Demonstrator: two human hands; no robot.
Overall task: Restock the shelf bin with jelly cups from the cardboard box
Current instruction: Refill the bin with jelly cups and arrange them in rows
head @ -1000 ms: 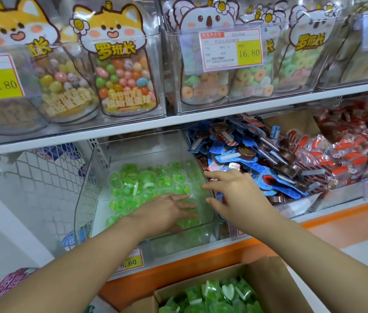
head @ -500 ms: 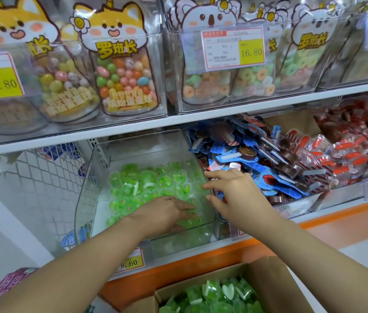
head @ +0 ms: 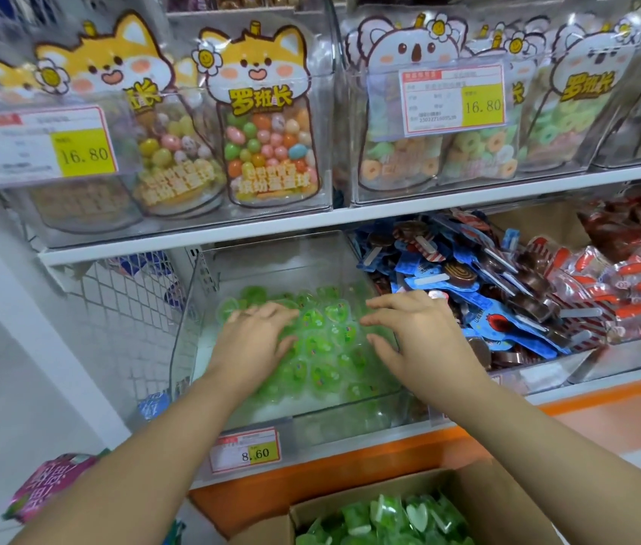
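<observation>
Levelling the cups (head: pixel 326 348) in the bin (head: pixel 193 308): left hand (head: pixel 255 336) at 9 o'clock, right hand (head: pixel 417 332) at 3, fingers spread flat, each grip open and empty; best press lightly, sweep toward the sparse 12 o'clock end, then reach the box (head: pixel 488 489) at 6.

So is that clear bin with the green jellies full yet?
Not full. The jelly cups form only a low layer on the bottom of the bin; its clear walls rise bare well above them.

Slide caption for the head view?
Left hand and right hand spread over jelly cups in the shelf bin; cardboard box below.
</observation>
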